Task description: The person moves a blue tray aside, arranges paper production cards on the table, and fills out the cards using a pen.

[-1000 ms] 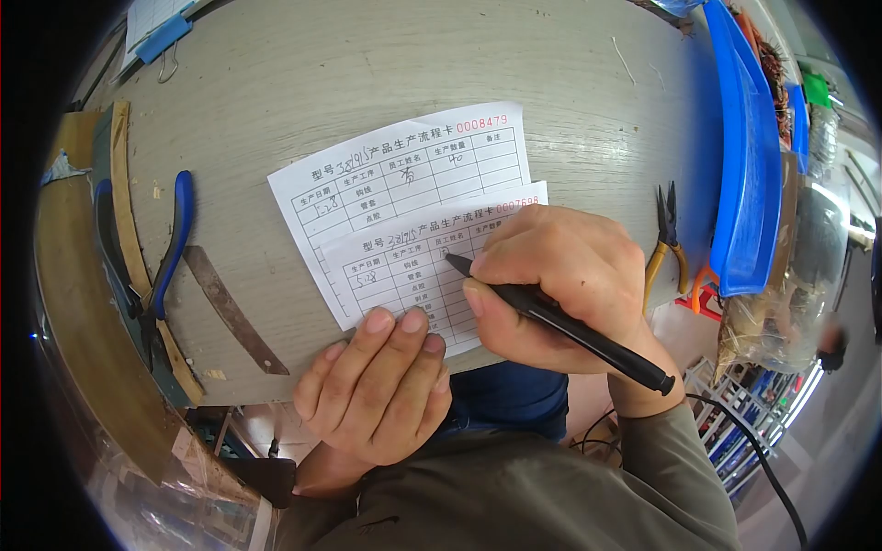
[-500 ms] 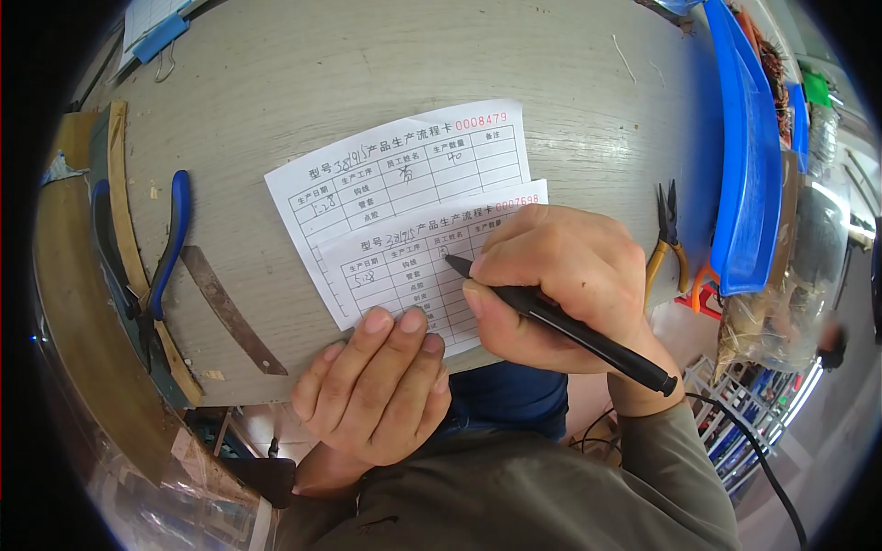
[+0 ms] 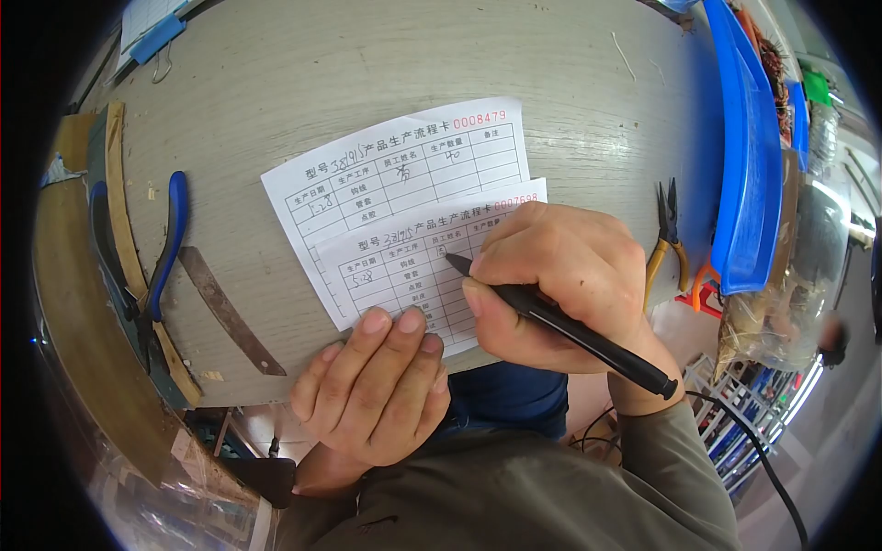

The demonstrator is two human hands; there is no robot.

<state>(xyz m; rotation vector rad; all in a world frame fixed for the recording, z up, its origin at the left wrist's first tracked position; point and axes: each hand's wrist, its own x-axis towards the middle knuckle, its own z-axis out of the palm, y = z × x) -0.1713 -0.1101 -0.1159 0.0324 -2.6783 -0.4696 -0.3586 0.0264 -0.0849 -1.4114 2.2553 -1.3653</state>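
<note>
Two printed cards overlap on the grey table. The lower card [image 3: 378, 281] lies partly over the upper card [image 3: 308, 184], and both bear handwriting. My right hand [image 3: 560, 280] is closed around a black pen [image 3: 588, 336], whose tip meets the lower card in its third column. Flat on that card's bottom edge rest the fingertips of my left hand [image 3: 375, 386], fingers stretched out side by side, holding nothing. My right hand hides the card's right part.
Blue-handled pliers [image 3: 175, 234] and a rusty metal strip [image 3: 220, 308] lie left on the table [image 3: 570, 55]. Yellow-handled pliers [image 3: 668, 230] are at the right, beside a blue tray [image 3: 749, 174]. A blue clip [image 3: 159, 39] holds papers at the top left.
Both cards have shifted very slightly up and left. More pen strokes show in the lower card's third column. My hands have hardly moved.
</note>
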